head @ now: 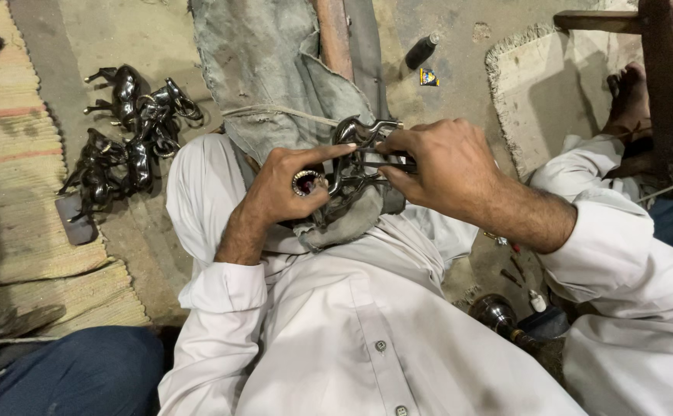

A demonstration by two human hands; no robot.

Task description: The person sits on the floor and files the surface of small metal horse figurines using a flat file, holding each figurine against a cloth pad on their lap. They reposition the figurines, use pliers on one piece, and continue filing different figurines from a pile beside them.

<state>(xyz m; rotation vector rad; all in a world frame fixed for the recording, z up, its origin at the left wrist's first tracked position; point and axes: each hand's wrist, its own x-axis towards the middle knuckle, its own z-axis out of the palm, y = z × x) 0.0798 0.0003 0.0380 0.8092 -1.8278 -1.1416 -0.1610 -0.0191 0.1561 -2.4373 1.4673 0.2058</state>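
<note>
A dark metal animal figurine (359, 150) lies on a grey cloth (275, 69) draped over my knee. My left hand (286, 189), wearing a ring with a dark red stone, presses the figurine down, index finger stretched along its back. My right hand (440, 166) pinches a thin dark tool (386, 164) whose tip rests against the figurine's body. Both sleeves are white.
Several finished dark metal horse figurines (132, 131) are piled on the concrete floor at the left, beside a woven mat (13, 169). A small black bottle (420, 52) lies at the top. A bare foot (629, 100) rests on a beige mat at right. A round metal piece (494, 312) sits lower right.
</note>
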